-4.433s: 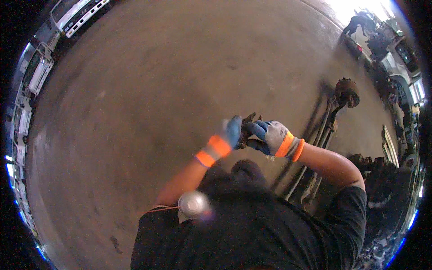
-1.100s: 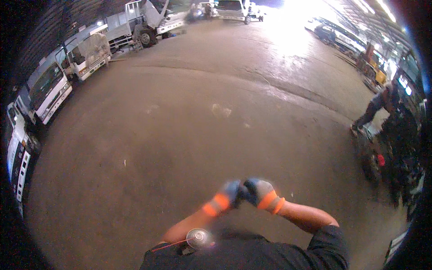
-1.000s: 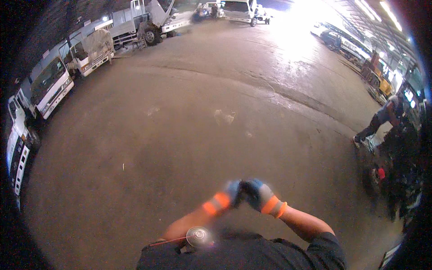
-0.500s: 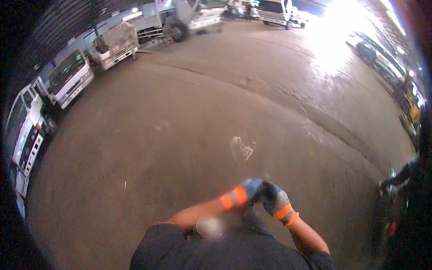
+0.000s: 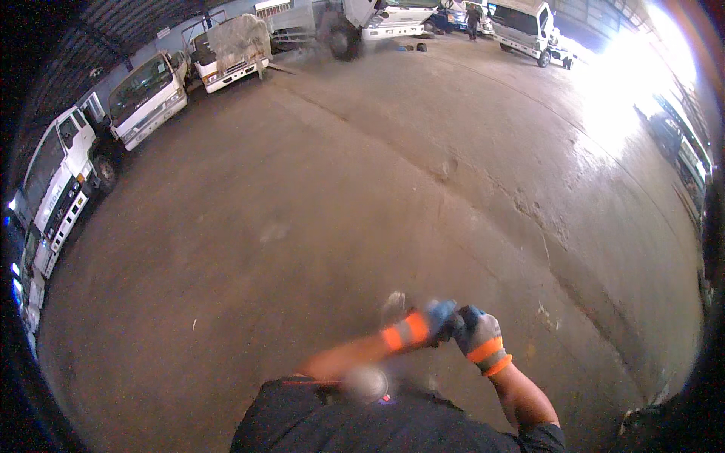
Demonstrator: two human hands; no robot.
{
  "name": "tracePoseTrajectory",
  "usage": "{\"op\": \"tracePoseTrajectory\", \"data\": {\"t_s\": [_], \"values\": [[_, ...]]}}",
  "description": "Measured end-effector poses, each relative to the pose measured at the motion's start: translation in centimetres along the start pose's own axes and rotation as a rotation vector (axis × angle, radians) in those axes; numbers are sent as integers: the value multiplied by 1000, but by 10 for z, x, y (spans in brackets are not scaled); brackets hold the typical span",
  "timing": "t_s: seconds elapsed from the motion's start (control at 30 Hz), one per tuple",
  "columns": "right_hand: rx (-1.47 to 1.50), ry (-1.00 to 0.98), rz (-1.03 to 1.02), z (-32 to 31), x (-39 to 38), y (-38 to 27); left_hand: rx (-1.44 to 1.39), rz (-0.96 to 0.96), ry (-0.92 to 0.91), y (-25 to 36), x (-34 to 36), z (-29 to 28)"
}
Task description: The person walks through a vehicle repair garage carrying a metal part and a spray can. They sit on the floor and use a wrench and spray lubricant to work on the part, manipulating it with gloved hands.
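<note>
The left hand [image 5: 440, 317] and right hand [image 5: 480, 332] meet near, above the brown floor [image 5: 340, 219], their fingers too blurry to tell what they hold.

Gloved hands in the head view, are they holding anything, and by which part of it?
Left hand and right hand hold a dark object between them; blur and the gloves hide which part each grips.

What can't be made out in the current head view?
Dark item, head view: mostly covered by the left hand and right hand; kind unclear.
Left hand's fingers, head view: blur hides their exact placement.
Distant person, head view: too small for detail.
Lower-right shape, head view: cut off by the picture's dark rim.
</note>
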State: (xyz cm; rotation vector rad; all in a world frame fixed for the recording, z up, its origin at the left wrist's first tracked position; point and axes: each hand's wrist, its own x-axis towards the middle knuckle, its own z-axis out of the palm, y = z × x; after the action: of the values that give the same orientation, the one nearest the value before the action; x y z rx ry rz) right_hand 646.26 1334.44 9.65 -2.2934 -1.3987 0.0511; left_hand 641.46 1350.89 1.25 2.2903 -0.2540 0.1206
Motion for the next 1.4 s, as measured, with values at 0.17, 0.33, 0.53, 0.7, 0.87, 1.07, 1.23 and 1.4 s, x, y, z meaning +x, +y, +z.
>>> {"op": "tracePoseTrajectory", "data": {"t_s": [0.17, 0.33, 0.53, 0.7, 0.87, 1.07, 1.23, 1.4], "values": [[233, 216, -201, -64, 174, 123, -41, -65, -96, -94, 203, -66], [123, 104, -30, -107, 314, 261, -121, -81, -180, -167, 390, -111], [334, 227, 22, -109, 480, 462, -261, 113, -98, -291, 630, -123], [283, 195, -27, -152, 634, 647, -103, -50, -18, -355, 847, -181], [197, 71, 141, -206, 804, 769, -283, -315, -44, -395, 1025, -275], [253, 207, -86, -244, 1010, 938, -317, -216, -126, -548, 1257, -305], [29, 37, 168, -244, 1182, 1091, -426, -119, 12, -681, 1452, -330], [289, 277, -64, -307, 1365, 1213, -295, -36, -17, -770, 1661, -413]]}}
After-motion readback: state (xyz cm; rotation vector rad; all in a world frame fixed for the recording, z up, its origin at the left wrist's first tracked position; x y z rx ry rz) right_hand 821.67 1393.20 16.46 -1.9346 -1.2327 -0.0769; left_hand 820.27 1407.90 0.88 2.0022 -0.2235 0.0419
